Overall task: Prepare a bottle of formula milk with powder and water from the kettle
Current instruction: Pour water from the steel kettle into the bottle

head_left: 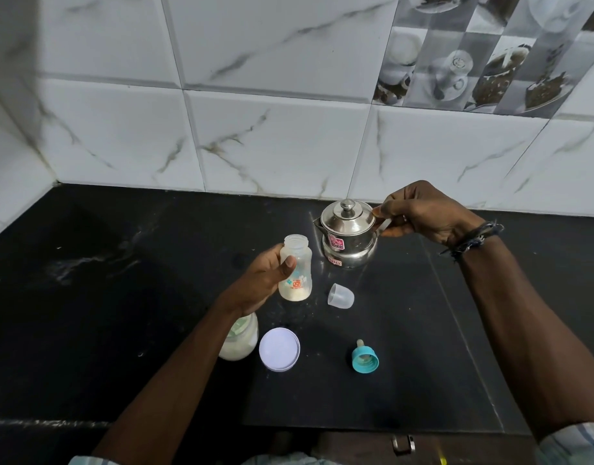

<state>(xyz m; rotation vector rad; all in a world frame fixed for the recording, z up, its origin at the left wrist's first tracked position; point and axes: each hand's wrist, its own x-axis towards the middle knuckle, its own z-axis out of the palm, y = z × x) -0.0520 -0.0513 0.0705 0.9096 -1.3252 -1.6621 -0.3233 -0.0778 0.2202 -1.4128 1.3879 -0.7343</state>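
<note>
My left hand (267, 275) grips a clear baby bottle (297, 270) that stands upright and uncapped on the black counter, with white powder at its bottom. Just behind and right of it sits a small steel kettle (347, 234) with its lid on. My right hand (419, 213) is closed on the kettle's handle at its right side. The kettle rests on the counter, its spout pointing left toward the bottle.
A clear bottle cap (340, 296) lies right of the bottle. A teal ring with the teat (365, 358) lies nearer me. A white round lid (279, 349) and an open jar of powder (240, 337) sit under my left forearm. A tiled wall (288, 135) backs the counter (121, 297).
</note>
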